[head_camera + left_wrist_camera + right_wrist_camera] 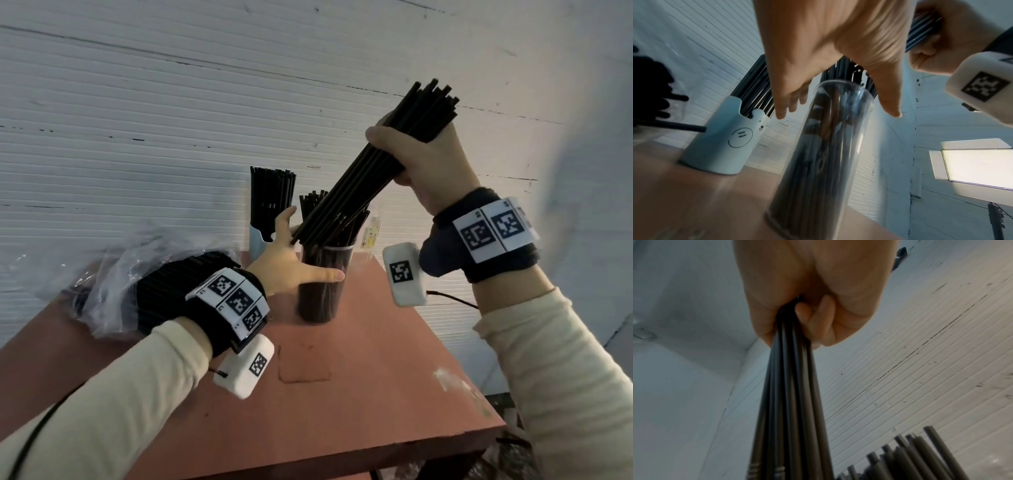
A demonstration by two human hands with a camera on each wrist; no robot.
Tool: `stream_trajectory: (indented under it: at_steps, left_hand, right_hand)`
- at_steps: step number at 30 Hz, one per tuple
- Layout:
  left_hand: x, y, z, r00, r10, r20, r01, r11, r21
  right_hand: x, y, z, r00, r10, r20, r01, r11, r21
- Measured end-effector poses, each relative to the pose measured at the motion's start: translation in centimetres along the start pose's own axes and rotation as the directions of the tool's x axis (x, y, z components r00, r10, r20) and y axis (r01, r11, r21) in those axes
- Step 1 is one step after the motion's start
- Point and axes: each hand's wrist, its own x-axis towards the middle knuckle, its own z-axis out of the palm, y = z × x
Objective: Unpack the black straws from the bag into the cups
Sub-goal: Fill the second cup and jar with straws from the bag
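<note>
My right hand (404, 154) grips a thick bundle of black straws (359, 178) and holds it slanted, its lower end over the clear cup (322, 291). That cup stands on the table and has several black straws in it. My left hand (310, 246) is open, with the thumb across the cup's front and the fingers spread up by the bundle's lower end. In the left wrist view the left hand (836, 113) straddles the clear cup (828, 146) near its rim. In the right wrist view the right hand (801, 321) is closed round the bundle (793, 402).
A pale blue cup (258, 241) full of black straws stands behind the clear cup, near the wall. A crumpled clear plastic bag (113, 284) with more black straws lies at the table's left. The reddish table (342, 394) ends close on the right. A lit panel (978, 168) stands to the right.
</note>
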Motion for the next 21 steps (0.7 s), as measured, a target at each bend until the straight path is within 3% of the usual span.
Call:
stream_trajectory:
  at_steps: [12,21]
  left_hand:
    - [2.6,-2.2,-0.3,0.998,-0.022,0.053,0.022,1.000,-0.001]
    - [2.8,-2.5,-0.3,0.999,-0.014,0.047,0.015,1.000,-0.009]
  right_hand:
    - [3.3,2.3,-1.8,0.991,0.076,-0.106,-0.084,0.993,-0.078]
    - [3.2,4.3,1.7,0.962,0.185,0.199,-0.100,0.922,-0.373]
